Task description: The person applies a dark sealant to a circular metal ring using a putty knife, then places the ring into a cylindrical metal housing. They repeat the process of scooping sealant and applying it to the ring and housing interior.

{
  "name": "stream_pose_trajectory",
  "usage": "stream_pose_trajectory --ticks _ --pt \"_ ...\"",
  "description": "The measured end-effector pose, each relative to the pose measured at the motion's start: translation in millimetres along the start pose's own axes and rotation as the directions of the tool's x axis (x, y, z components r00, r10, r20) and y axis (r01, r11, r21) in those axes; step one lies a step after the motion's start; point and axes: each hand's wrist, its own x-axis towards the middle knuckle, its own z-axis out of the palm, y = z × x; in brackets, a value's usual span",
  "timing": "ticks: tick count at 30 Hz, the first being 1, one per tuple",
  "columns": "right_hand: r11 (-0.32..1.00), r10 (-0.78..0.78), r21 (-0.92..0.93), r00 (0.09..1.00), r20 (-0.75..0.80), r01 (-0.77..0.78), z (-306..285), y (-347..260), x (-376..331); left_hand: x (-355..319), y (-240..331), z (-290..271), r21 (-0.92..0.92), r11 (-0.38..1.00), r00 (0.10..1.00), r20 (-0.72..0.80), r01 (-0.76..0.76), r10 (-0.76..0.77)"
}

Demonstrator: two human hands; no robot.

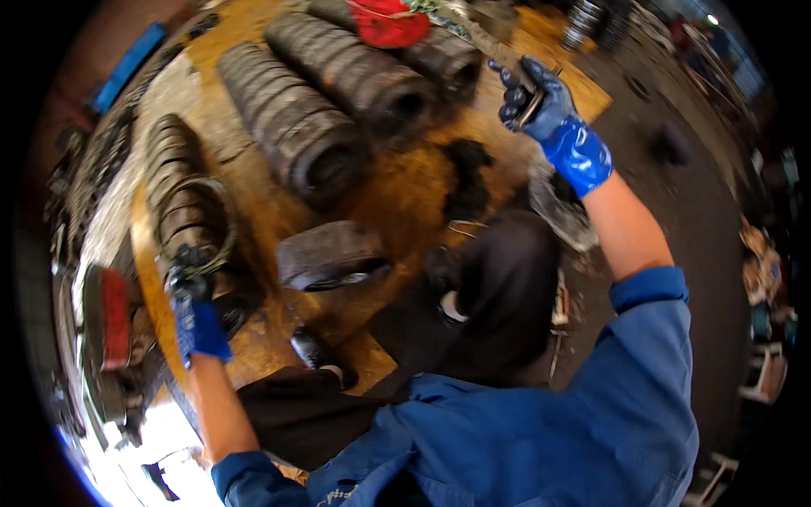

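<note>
My left hand (193, 296), in a blue rubber glove, is closed on the lower end of a thin coil of wire (231, 226). The loop lies over a narrow row of dark metal rings (169, 152). My right hand (545, 101), gloved in the same blue, is raised at the upper right. Its fingers curl around a slim metal hand tool (531, 108), its exact kind blurred. Between my hands are two thick rows of grooved, ring-shaped metal parts, one on the left (283, 114) and one beside it (355, 76).
A worn yellow-brown board (405, 182) lies under the rows. One loose dark ring-shaped part (329, 253) sits close to my feet. A red cloth-like item (389, 21) tops a third row. Crumpled clear plastic (562, 211) lies beside my knee, with dark floor (667, 186) to the right.
</note>
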Motion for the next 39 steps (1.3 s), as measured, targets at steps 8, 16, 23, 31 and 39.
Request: stream_pose_trajectory --ticks 8,16,23,31,39 --pt "0.995 -0.077 -0.091 0.944 -0.322 0.050 -256 -73 -139 -4 20 -11 0.093 0.995 0.999 -0.042 0.021 -0.017" --pt "0.765 -0.199 -0.526 0.640 -0.743 -0.373 -417 19 -176 -7 17 -12 0.147 0.989 0.997 -0.080 0.032 -0.021" --pt "0.045 -0.501 -0.771 0.653 -0.568 -0.636 -413 68 -144 -8 11 -3 0.168 0.985 0.995 -0.093 0.049 -0.033" --pt "-0.396 -0.735 -0.783 0.677 -0.042 -0.479 -393 70 -153 -6 -5 1 0.160 0.985 0.995 -0.083 0.061 -0.049" --pt "-0.757 -0.199 -0.402 0.768 -0.608 -0.514 -313 51 -198 -7 -7 5 0.143 0.988 0.996 -0.066 0.063 -0.054"
